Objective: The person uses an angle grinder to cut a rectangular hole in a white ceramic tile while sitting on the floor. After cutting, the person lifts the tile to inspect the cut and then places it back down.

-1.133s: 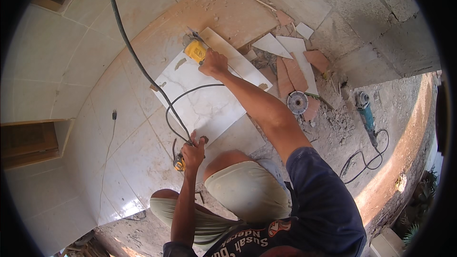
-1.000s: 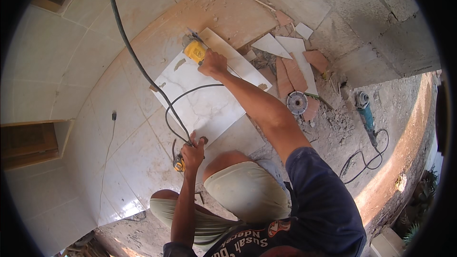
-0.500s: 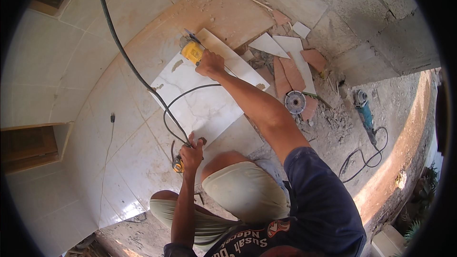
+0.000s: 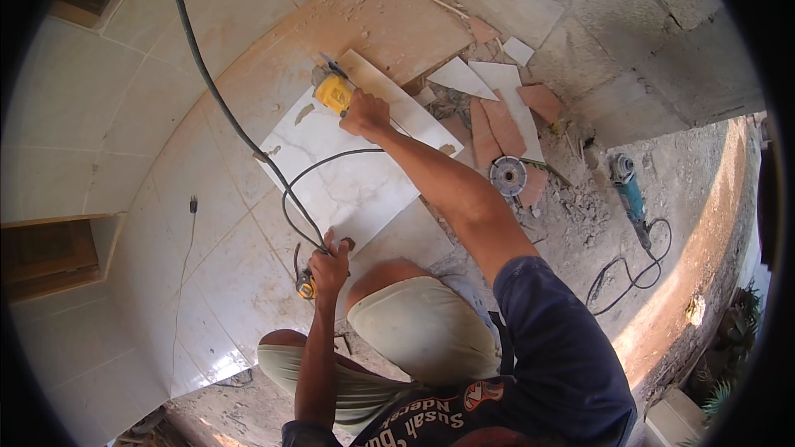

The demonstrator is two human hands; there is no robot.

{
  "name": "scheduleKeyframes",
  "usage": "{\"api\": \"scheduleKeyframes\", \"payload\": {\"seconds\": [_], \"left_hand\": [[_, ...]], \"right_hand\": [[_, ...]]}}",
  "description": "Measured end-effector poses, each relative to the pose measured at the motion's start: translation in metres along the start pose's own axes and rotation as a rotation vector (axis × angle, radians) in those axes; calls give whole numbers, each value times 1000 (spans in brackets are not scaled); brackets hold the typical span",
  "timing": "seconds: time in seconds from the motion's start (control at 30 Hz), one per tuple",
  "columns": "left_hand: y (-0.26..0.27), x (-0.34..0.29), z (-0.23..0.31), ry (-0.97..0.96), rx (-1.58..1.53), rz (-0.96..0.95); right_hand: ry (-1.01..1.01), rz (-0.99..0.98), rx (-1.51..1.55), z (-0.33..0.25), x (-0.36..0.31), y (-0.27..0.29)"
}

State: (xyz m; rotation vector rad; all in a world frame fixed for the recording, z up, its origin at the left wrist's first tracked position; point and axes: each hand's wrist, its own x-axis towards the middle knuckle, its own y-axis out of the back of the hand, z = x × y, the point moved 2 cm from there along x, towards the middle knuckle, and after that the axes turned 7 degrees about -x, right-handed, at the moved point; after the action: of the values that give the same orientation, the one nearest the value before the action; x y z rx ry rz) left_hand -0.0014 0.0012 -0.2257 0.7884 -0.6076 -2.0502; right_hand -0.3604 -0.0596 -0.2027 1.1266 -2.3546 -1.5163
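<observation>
My right hand [image 4: 366, 113] grips a yellow power cutter [image 4: 334, 94] with a blade at its far end. The cutter rests over the far part of a white marbled tile [image 4: 356, 190]. Beside it, a dark line runs along the tile, marking off a strip [image 4: 402, 99] on the right. My left hand [image 4: 330, 265] is closed around a black cable [image 4: 217, 93] at the tile's near corner. A yellow and black tape measure [image 4: 305, 285] lies just below that hand. A small brown piece [image 4: 347, 243] shows at its fingertips.
White offcuts [image 4: 465, 79] and reddish tile shards [image 4: 497, 126] lie right of the tile, with a round cutting disc [image 4: 508, 175] near them. Farther right is a teal angle grinder [image 4: 631, 197] with its cord. At left, a plug [image 4: 193, 204] on a thin cord lies on the floor tiles.
The whole scene has shifted slightly left in the picture. Both hands keep their grips, and the cutter stays at nearly the same place over the tile.
</observation>
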Motion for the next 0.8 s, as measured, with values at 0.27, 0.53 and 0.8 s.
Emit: {"api": "scheduleKeyframes", "payload": {"seconds": [0.27, 0.53, 0.8], "left_hand": [[1, -1, 5, 33, -2, -3], [0, -2, 5, 7, 0, 0], [0, -2, 3, -17, -37, 19]], "right_hand": [[-6, 14, 7, 2, -1, -3], [-5, -14, 2, 13, -8, -7], [-12, -6, 1, 14, -14, -5]]}}
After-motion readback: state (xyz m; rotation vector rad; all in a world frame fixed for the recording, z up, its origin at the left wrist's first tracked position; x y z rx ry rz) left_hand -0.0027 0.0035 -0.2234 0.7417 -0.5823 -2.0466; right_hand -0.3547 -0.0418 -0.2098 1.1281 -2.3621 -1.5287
